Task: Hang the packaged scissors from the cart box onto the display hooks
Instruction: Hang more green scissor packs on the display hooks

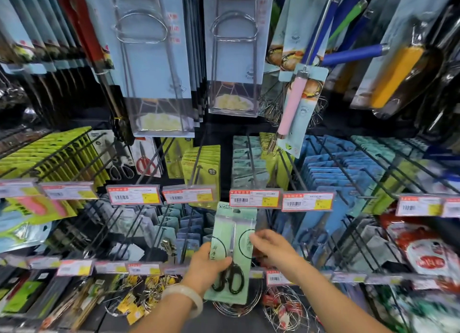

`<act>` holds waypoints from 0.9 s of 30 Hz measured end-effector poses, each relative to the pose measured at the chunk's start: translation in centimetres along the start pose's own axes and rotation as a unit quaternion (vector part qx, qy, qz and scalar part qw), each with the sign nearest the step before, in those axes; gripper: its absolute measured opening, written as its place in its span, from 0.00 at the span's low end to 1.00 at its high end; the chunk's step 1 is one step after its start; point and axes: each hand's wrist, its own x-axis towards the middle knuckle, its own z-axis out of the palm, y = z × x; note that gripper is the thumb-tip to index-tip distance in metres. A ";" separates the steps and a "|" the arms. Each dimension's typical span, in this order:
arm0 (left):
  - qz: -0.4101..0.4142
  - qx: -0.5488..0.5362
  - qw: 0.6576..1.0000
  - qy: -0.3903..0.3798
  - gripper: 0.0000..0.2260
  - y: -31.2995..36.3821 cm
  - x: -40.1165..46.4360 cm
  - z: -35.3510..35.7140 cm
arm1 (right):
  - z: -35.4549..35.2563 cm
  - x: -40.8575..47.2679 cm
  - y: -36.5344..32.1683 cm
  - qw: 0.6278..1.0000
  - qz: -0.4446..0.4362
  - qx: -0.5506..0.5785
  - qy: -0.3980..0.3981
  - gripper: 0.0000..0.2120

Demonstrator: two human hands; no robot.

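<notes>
A pack of black-handled scissors on a pale green card [232,233] stands upright in front of the display. My left hand [206,265] grips its lower left side, near the handles. My right hand [271,248] pinches the card's right edge at mid height. The card's top hole sits just below a red-and-white price tag [255,198] at the front of a black display hook [251,163]. Behind that tag hang matching pale green scissor packs [246,158]. The cart box is out of view.
Rows of black hooks carry yellow-green packs [49,153] at left and blue packs [336,166] at right. Wire potato mashers [159,59], whisks and spatulas hang above. Wire items [281,307] and red packets [428,248] fill the lower rows.
</notes>
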 end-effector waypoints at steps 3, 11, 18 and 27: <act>0.010 0.010 1.000 -0.007 0.07 0.1 0.1 1.0 | 0.5 -1.3 0.6 0.999 -0.016 -0.013 -0.032 0.06; 0.062 0.065 0.996 -0.014 0.03 0.5 0.7 1.9 | -0.8 -1.6 1.1 0.991 -0.080 -0.090 0.054 0.13; 0.110 0.061 0.992 0.013 0.06 3.3 1.6 2.2 | -1.9 -0.7 -0.9 0.985 -0.132 -0.037 0.104 0.08; 0.067 0.044 0.997 0.014 0.07 2.6 3.0 1.9 | -1.2 1.0 -0.5 0.990 -0.077 -0.052 0.107 0.06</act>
